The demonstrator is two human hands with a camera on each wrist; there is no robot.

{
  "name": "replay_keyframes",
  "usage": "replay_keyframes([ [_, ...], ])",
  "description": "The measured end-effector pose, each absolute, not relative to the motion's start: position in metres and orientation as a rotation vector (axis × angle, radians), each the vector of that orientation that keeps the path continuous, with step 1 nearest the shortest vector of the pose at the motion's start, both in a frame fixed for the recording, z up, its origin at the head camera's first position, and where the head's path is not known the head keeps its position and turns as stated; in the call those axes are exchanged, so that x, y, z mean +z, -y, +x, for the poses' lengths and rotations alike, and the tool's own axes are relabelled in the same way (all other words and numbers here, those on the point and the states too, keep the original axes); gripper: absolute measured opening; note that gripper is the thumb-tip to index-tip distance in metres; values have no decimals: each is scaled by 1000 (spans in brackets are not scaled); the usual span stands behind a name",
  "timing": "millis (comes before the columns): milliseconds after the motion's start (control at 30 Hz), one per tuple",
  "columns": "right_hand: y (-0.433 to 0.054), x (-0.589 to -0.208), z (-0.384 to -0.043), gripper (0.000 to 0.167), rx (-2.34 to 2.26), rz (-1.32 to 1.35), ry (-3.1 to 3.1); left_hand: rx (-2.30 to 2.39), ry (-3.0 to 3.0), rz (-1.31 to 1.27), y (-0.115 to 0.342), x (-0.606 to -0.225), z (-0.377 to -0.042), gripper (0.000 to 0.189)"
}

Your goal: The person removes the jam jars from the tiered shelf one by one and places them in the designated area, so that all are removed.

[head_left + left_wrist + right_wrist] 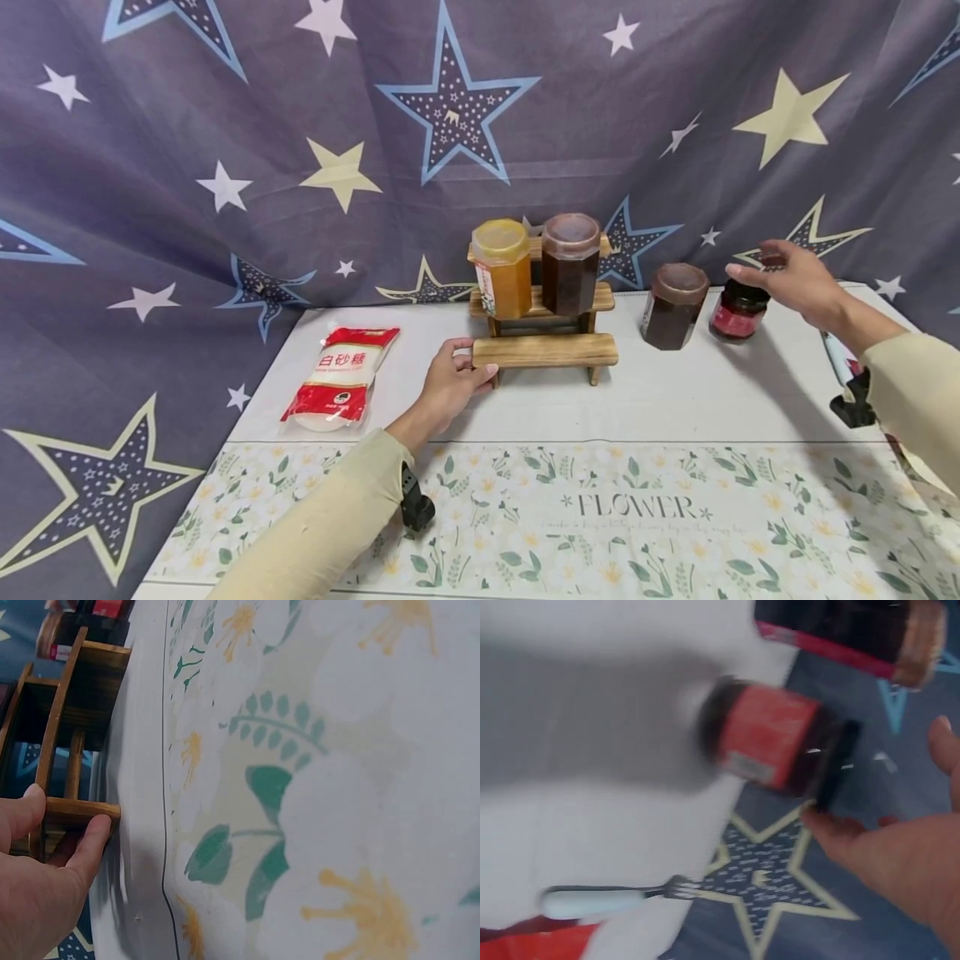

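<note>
Over on the left, the left hand (450, 379) is gripping the near end of the lowest step of the wooden stand (545, 350), its thumb lying along the front edge, and the stand is resting upright on the white surface (660, 396). Two jars are sharing the middle step: the amber jar (507, 283) is standing on the left, and a dark jar (570, 271) is standing just beside it on the right. Now across to the right, where the right hand (806, 287) is hovering by the small red-labelled jar (737, 321), thumb and fingers spreading wide around its black lid and gripping nothing; whether a fingertip is touching the lid, we cannot tell, as the right wrist view is blurring. That little jar is standing upright on the surface, and a second dark jar (672, 310) is standing near it on the left, apart from the stand. On the far left, the red-and-white sugar packet (337, 379) is lying flat, while a pale-handled fork (600, 902) is lying near the small jar. Behind everything, the star-patterned cloth (570, 142) is hanging.
</note>
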State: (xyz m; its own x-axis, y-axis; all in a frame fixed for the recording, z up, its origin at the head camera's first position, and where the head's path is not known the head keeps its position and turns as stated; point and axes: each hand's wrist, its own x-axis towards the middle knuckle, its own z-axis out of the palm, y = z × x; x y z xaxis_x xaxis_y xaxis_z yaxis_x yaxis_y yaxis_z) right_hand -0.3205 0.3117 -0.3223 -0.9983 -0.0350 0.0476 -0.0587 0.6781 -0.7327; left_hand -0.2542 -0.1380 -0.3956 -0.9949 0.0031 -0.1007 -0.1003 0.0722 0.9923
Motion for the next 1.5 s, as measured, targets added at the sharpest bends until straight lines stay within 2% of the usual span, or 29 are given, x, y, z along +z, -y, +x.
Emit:
replay_keyframes([
  [367,-272,-282,-318,94,1257,171,2811,2087,-2238,-92,139,-395,-254,56],
  [967,-209,-264,-301,85,1337,438,2753,2061,-2211,-113,136,-384,-249,58],
  [1500,-146,-261,-287,98,1434,558,2632,2090,-2256,-116,136,-396,-254,56],
])
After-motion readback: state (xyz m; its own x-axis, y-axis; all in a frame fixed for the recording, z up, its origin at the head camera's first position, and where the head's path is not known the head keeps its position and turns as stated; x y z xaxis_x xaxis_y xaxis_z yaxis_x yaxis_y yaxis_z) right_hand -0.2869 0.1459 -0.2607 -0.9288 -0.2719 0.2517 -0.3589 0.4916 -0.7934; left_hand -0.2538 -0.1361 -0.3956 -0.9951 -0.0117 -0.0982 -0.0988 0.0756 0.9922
